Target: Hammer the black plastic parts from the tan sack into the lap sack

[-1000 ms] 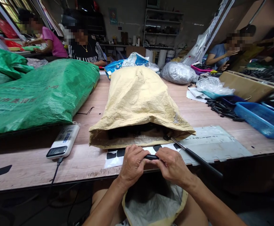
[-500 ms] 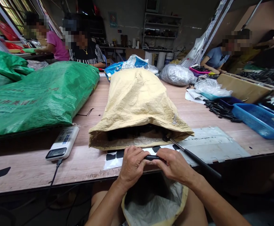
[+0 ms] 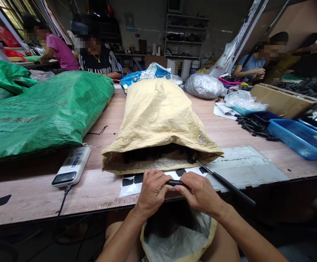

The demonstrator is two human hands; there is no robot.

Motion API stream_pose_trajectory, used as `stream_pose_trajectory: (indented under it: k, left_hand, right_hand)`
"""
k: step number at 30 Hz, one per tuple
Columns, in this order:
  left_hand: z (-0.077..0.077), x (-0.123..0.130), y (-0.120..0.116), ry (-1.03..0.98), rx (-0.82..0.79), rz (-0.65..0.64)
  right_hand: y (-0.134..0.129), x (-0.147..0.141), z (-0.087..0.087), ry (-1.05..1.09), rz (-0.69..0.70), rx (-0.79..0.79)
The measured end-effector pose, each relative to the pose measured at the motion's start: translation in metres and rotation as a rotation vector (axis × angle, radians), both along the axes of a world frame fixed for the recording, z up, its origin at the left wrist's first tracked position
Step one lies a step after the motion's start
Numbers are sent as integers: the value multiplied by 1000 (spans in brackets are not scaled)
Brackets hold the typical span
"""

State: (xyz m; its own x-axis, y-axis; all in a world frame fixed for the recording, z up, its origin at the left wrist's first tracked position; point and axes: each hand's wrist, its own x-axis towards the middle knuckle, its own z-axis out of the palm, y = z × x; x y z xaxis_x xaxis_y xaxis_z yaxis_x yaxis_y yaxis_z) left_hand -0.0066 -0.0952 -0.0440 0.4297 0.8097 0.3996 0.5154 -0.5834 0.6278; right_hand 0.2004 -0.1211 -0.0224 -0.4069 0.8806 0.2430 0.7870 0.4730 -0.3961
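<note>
Between my two hands lies a short black rod-like piece [image 3: 175,183]. My left hand [image 3: 153,190] grips its left end, and my right hand [image 3: 198,190] is closed round its right end. Just beyond them, a yellow woven sack [image 3: 158,112] lies on its side with its mouth towards me; dark pieces inside are too shadowed to name. A hammer [image 3: 229,185] with a black handle rests with its head in the sack's mouth, right of my right hand. Below my hands, a second open sack [image 3: 179,238] with a pale lining sits between my legs.
A green sack [image 3: 52,109] and a white power bank [image 3: 72,165] with a cable lie left. At right are a grey sheet [image 3: 251,165], a blue tray [image 3: 297,138] and several black pieces [image 3: 253,127]. A sheet with black patches [image 3: 131,187] lies under the sack mouth. Several people sit further back.
My hands keep the same grip on the black piece, almost unmoved. The view has shifted slightly. At the right, a co-worker has lifted their head and hands.
</note>
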Motion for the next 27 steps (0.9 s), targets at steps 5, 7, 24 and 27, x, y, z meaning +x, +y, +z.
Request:
stream_pose_trajectory:
  k: [5,7,24,27]
  left_hand:
    - [-1,1,1,47,3,13]
    - [-1,1,1,55,4,9]
    - [-1,-1,0,44,-42,2]
    - [1,-1,0,13,-102,-12]
  right_hand:
    - [2,6,4,-6,-43,-81]
    - [2,6,4,-8,-69,-75]
    - [2,0,-9,94,-44,-18]
    - [1,5,-2,118,-40,-41]
